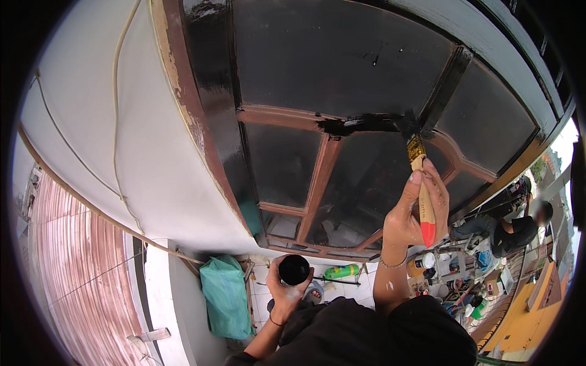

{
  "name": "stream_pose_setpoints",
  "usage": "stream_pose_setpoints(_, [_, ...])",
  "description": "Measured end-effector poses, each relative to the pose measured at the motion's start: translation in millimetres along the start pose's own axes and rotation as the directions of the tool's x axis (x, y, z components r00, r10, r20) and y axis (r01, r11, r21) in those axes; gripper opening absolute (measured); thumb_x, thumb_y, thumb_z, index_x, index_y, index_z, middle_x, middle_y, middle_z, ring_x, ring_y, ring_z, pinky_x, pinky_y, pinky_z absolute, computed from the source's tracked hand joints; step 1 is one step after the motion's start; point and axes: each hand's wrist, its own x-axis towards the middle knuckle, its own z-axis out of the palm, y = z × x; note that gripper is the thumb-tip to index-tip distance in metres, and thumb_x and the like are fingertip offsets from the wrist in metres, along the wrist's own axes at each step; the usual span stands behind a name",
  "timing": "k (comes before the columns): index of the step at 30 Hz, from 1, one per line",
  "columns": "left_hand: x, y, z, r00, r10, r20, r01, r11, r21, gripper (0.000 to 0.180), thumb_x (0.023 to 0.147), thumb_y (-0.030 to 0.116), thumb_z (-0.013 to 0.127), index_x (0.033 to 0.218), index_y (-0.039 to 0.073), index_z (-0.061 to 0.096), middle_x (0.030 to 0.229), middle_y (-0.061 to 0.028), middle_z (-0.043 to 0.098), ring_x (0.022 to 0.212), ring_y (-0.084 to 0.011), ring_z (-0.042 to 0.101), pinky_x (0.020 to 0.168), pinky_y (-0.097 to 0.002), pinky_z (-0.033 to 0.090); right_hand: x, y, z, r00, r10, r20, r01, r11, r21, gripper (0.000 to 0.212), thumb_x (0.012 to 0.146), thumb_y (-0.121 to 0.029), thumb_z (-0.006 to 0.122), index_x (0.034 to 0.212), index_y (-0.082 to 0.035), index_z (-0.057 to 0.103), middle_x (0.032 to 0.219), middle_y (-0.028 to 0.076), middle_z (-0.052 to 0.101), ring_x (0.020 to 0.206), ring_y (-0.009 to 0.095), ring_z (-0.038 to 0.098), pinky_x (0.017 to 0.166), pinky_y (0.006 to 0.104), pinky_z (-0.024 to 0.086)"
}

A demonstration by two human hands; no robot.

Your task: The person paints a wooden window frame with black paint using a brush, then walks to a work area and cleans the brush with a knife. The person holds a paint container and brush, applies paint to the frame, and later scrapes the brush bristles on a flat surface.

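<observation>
Well apart, the right hand clasps the paintbrush by its handle, its dark bristles at the black-streaked brown crossbar, while the left hand grips a dark round container lower down.

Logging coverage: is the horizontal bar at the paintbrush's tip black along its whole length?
No, the horizontal bar is black near the paintbrush in the right hand, but reddish-brown at its left end.
</observation>
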Motion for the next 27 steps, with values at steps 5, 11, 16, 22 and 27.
stream_pose_setpoints(5, [-2,-4,2,1.000,-0.025,-0.014,0.024,0.999,-0.033,0.050,0.066,0.012,0.090,0.106,0.002,0.061,0.092,-0.0078,0.068,0.084,-0.0173,0.066,0.079,-0.0303,0.053,-12,-22,11,0.975,-0.172,0.143,0.177,0.984,-0.022,0.012,0.081,0.010,0.071,0.091,0.005,0.069,0.100,0.018,0.072,0.091,0.032,0.072,0.076,0.0347,0.063])
stream_pose_setpoints(11, [-2,-7,3,0.997,-0.078,-0.006,0.078,0.996,-0.050,0.051,0.064,0.015,0.091,0.104,0.003,0.061,0.093,-0.0090,0.069,0.084,-0.0195,0.068,0.080,-0.0313,0.054,-42,-45,44,0.984,-0.142,0.107,0.100,0.939,0.329,0.018,0.078,0.010,0.074,0.094,0.004,0.069,0.100,0.016,0.073,0.088,0.031,0.073,0.075,0.0342,0.062])
stream_pose_setpoints(16, [0,4,-3,0.999,0.010,-0.045,-0.010,1.000,0.018,0.052,0.064,0.015,0.091,0.104,0.003,0.061,0.093,-0.0095,0.069,0.084,-0.0201,0.068,0.079,-0.0316,0.054,-43,-26,56,0.996,0.004,0.084,-0.029,0.953,0.300,0.018,0.081,0.009,0.072,0.098,0.005,0.066,0.098,0.018,0.072,0.085,0.030,0.073,0.074,0.0347,0.062])
stream_pose_setpoints(22, [1,6,-7,0.997,-0.018,-0.078,0.020,0.999,0.025,0.049,0.064,0.012,0.090,0.103,0.000,0.062,0.088,-0.0068,0.067,0.078,-0.0149,0.064,0.075,-0.0298,0.053,-48,-37,44,0.999,0.033,0.038,-0.044,0.945,0.325,0.011,0.088,0.003,0.068,0.096,0.008,0.063,0.101,0.021,0.070,0.091,0.030,0.072,0.080,0.0369,0.063])
stream_pose_setpoints(27, [-1,2,-9,0.998,0.007,-0.061,-0.006,1.000,0.020,0.052,0.064,0.014,0.091,0.104,0.002,0.061,0.090,-0.0085,0.068,0.082,-0.0183,0.067,0.078,-0.0312,0.054,-48,-32,59,0.995,-0.002,0.095,-0.027,0.954,0.300,0.011,0.087,0.005,0.068,0.096,0.006,0.063,0.101,0.021,0.070,0.090,0.030,0.072,0.079,0.0370,0.063])
